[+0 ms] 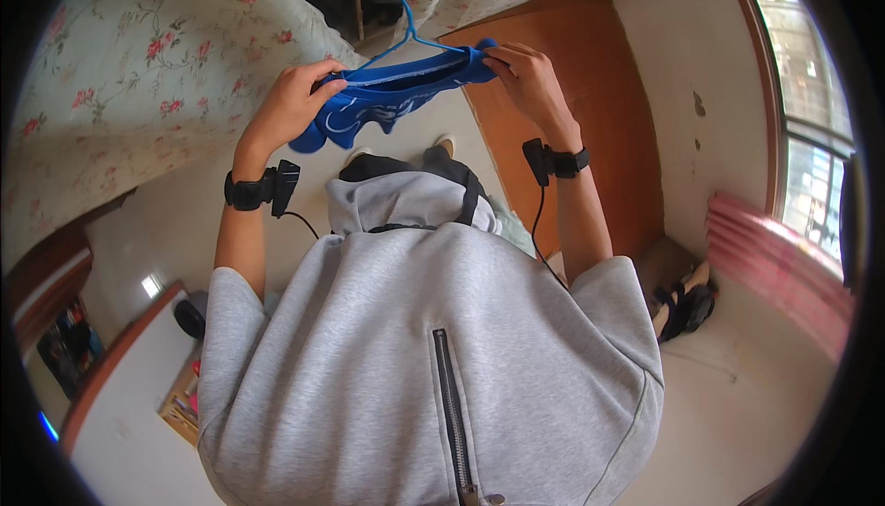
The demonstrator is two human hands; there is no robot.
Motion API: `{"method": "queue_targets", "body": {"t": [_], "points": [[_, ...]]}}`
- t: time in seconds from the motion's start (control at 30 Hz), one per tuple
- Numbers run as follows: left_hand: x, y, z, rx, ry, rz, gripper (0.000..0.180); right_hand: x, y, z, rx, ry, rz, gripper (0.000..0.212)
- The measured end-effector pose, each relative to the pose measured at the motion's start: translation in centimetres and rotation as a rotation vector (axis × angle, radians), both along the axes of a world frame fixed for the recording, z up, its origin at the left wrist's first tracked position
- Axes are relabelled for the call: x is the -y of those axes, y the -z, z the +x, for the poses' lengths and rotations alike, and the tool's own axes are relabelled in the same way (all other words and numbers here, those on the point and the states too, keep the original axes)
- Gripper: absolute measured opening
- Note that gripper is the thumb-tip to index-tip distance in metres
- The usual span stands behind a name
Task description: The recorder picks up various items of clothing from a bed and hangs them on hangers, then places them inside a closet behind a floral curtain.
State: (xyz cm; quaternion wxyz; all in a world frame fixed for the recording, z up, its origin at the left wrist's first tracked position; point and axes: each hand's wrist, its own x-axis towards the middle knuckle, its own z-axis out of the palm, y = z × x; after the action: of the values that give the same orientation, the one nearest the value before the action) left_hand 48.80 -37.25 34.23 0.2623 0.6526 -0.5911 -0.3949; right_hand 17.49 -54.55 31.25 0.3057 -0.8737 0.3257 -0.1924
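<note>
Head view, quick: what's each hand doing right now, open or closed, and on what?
Left hand: closed, holding the left end of the blue garment.
Right hand: closed, holding the garment's right end.

Shirt (369,108): blue, white print. Hanger (411,36), in shirt: brighter blue. Curtain (184,45), left of shirt: pale, red floral. Panel (579,68), right of shirt: orange-brown. Sweatshirt (369,340): heather grey.

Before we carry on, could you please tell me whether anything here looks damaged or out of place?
Yes: two dark, uneven marks on the pale wall near the window look like chipped paint, though I can't be certain. The blue garment on the hanger shows no obvious damage.
</note>
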Motion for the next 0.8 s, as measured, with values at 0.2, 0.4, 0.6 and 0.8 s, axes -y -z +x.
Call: {"method": "queue_targets", "body": {"t": [0.2, 0.4, 0.6, 0.8], "points": [[-1.1, 0.4, -4.7, -0.296, 0.076, 0.222, 0.02, 3.5, 1.1, 1.5, 0.26, -0.112, -0.454, 0.017], [-2.8, 5.2, -5.6, -0.696, -0.304, 0.244, 0.031, -0.2, 0.8, 1.8, -0.327, -0.168, 0.399, 0.047], [0.2, 7.4, -8.1, -0.779, -0.498, -0.024, 0.034, -8.6, 2.3, 4.4, -0.239, -0.337, 0.592, 0.084], [4.0, 8.0, -10.1, -0.236, -0.347, -0.285, 0.034, -7.3, 8.5, 7.5, 0.119, 0.154, 0.836, 0.034]]}}
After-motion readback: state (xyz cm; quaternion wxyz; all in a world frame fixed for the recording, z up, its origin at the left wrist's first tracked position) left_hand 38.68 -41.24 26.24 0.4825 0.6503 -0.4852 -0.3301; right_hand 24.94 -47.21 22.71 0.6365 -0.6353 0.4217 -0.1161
